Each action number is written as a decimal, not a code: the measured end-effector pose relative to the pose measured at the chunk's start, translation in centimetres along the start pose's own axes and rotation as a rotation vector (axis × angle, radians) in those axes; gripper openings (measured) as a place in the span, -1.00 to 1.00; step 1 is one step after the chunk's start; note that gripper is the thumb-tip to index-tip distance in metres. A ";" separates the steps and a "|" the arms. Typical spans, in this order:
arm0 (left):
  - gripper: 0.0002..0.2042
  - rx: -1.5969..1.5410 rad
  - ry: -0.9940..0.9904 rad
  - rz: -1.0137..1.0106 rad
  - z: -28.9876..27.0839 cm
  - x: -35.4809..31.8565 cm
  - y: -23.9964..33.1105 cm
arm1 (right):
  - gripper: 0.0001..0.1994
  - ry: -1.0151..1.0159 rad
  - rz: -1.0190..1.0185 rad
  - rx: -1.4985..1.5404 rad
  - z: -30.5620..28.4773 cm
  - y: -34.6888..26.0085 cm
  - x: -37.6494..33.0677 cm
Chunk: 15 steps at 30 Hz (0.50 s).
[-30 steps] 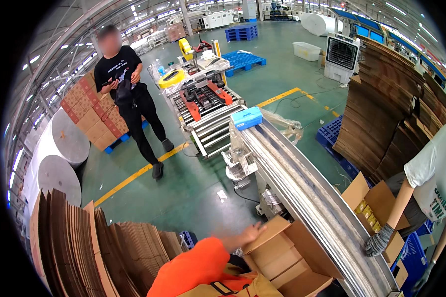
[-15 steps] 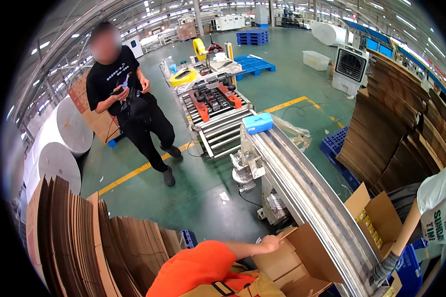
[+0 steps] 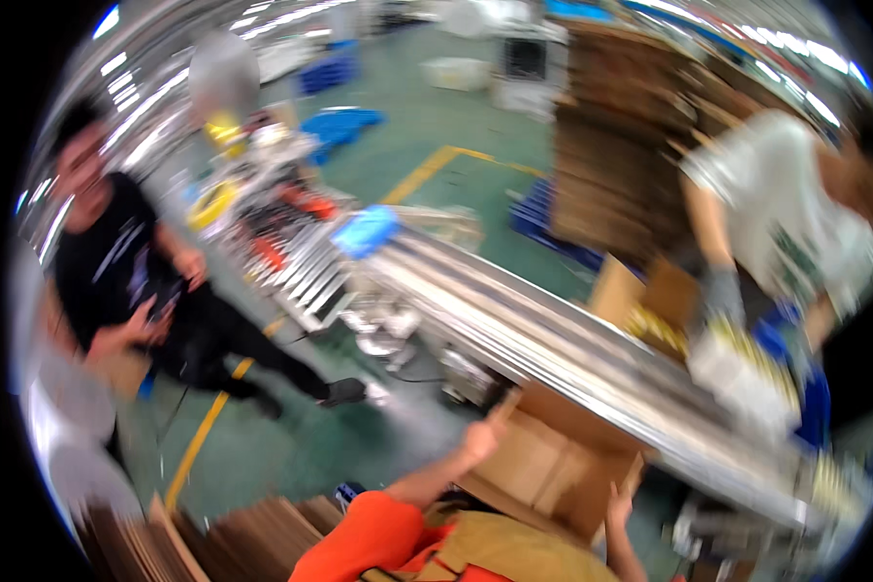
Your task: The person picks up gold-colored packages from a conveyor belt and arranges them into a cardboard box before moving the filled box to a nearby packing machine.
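Note:
An open cardboard box (image 3: 538, 456) stands in front of me, beside the near side of the metal conveyor rail. My left hand (image 3: 480, 441) is closed on its left flap. On the box's right side my right hand (image 3: 619, 506) has its fingers against the edge of another flap; motion blur hides how firmly they grip. The inside of the box shows a bare brown bottom.
The conveyor rail (image 3: 495, 306) runs past the box, with a blue packet (image 3: 366, 231) at its far end. Across it, a co-worker in a white shirt (image 3: 761, 184) handles yellow-and-white packs (image 3: 747, 373) beside another open carton (image 3: 671, 301). A person in black (image 3: 107, 262) stands left; cardboard stacks (image 3: 252, 543) lie below.
The view has swung to the right and blurred. My right hand now shows at the box's right side. The co-worker leans further in, with packs at the gloved hand.

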<state>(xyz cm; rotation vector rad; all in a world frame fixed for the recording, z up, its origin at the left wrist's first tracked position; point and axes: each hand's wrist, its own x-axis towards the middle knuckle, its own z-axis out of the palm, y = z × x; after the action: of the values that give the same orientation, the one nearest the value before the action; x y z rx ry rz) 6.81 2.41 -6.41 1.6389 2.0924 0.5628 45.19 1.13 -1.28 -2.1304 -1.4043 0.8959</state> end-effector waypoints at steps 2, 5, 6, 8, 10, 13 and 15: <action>-0.46 -0.025 0.031 0.004 -1.0 0.0 -1.3 | -0.69 -0.018 -0.014 0.128 -0.9 -4.9 -1.4; -0.46 0.093 -0.062 -0.022 -5.8 2.6 2.8 | -0.67 0.091 0.082 -0.075 2.4 -3.0 2.0; -0.45 0.108 0.008 0.035 -4.9 3.4 3.0 | -0.65 0.102 0.060 -0.016 2.4 -2.0 3.4; -0.42 0.132 -0.091 -0.028 -4.3 -0.1 3.0 | -0.63 0.096 0.126 -0.005 -0.7 -1.9 -1.4; -0.37 0.146 -0.140 -0.071 -6.0 -1.1 2.9 | -0.58 0.084 0.099 0.067 0.7 -2.0 -2.3; -0.31 0.051 -0.123 -0.047 -6.1 -1.1 4.8 | -0.52 0.126 0.219 -0.037 -0.4 -2.8 -1.6; -0.29 0.101 -0.127 -0.146 -5.7 -0.6 4.3 | -0.57 0.112 0.124 -0.116 -0.4 -3.4 -1.0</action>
<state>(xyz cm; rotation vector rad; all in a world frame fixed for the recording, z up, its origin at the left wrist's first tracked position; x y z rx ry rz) 7.21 2.46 0.73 1.5167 2.1545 0.3024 43.03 1.58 1.50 -2.3376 -1.3092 0.7437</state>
